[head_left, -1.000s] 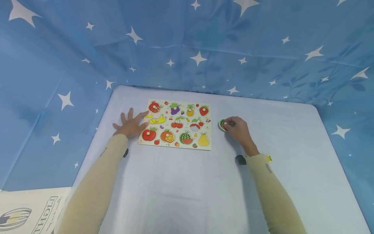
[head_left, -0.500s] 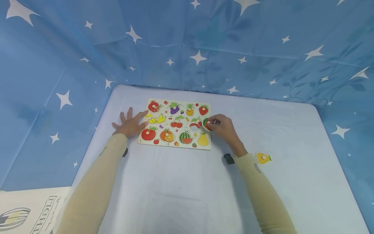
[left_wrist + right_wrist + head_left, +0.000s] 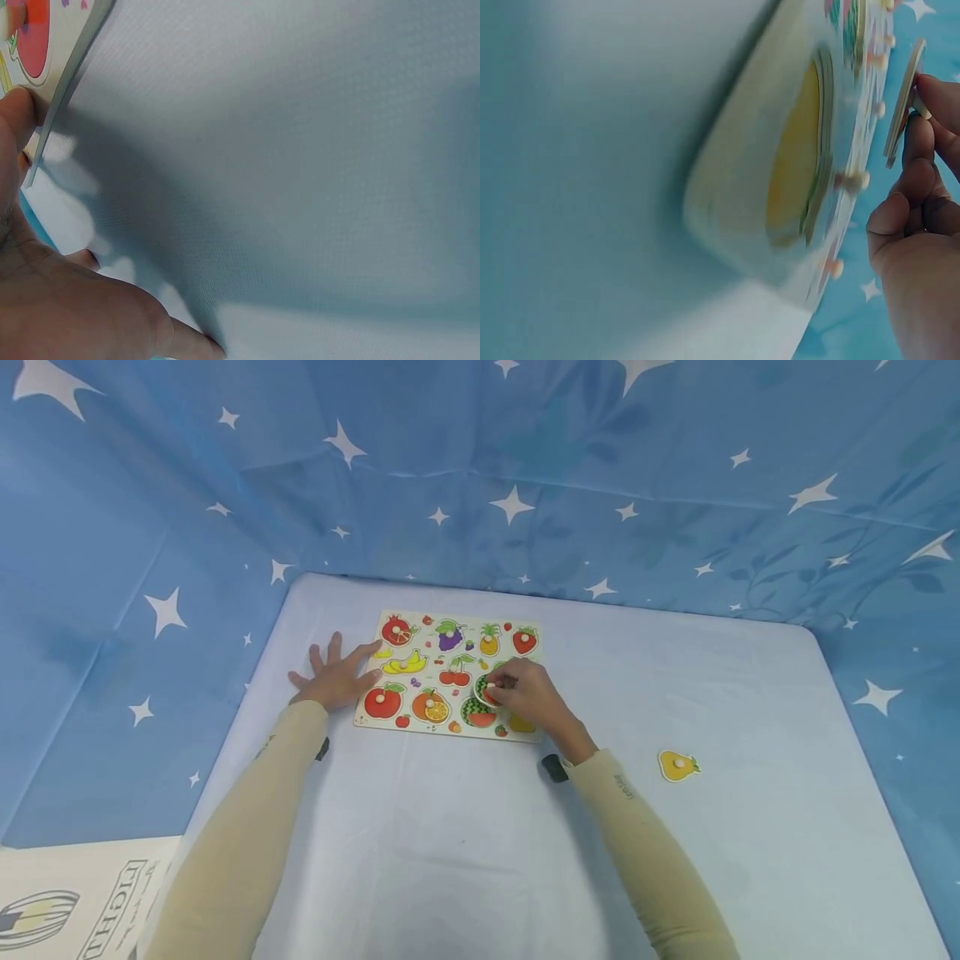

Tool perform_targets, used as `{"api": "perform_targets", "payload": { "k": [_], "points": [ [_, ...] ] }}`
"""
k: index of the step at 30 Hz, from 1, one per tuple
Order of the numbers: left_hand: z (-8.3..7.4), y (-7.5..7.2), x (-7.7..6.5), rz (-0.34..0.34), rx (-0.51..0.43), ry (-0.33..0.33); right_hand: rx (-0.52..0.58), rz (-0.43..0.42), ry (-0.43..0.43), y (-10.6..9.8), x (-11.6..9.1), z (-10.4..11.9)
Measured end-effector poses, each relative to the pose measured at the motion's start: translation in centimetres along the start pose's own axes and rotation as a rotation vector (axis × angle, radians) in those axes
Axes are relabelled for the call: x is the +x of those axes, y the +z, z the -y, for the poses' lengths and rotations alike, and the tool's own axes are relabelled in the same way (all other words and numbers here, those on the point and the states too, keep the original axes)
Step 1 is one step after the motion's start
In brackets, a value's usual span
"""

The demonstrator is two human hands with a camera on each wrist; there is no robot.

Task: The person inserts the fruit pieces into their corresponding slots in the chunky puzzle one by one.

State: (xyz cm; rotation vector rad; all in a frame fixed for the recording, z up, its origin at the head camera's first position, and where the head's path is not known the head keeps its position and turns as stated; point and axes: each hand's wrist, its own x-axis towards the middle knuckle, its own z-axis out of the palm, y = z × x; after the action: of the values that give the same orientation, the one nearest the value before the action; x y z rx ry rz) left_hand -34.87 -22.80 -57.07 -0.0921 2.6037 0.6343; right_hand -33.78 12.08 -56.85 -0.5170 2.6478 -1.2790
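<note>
A fruit puzzle board (image 3: 360, 722) lies flat on the table, with knobbed pieces such as the apple (image 3: 378, 706) and the cherries (image 3: 453, 679) in it. My left hand (image 3: 333, 681) is spread at the board's left edge, some fingertips touching it and others on the table. By its small knob, my right hand (image 3: 531, 693) pinches the watermelon puzzle piece (image 3: 482, 690). That piece is raised above the board, near the watermelon picture (image 3: 477, 713); the right wrist view shows a gap under it. The right hand partly covers the board's pear picture (image 3: 520, 724).
A pear puzzle piece (image 3: 677, 766) lies on the white table (image 3: 765, 827) to the right of the right forearm. Blue star-patterned cloth (image 3: 570, 468) hangs behind the table. At the lower left is a printed box or sheet (image 3: 82, 902).
My right hand has carried the watermelon piece leftward, from the table right of the board to above the board. The pear piece has come into full view. My left hand stays put.
</note>
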Motion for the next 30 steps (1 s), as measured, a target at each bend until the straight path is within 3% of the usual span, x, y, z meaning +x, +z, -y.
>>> {"api": "perform_targets", "payload": {
  "k": [10,30],
  "points": [
    [-0.6,-0.1,-0.2,-0.003,-0.002,0.002,-0.035,0.098,0.041,1.8,-0.1,1.0],
    [0.1,0.0,0.1,-0.006,-0.002,0.001,-0.193,0.146,-0.065,3.1,-0.5,1.1]
  ]
}}
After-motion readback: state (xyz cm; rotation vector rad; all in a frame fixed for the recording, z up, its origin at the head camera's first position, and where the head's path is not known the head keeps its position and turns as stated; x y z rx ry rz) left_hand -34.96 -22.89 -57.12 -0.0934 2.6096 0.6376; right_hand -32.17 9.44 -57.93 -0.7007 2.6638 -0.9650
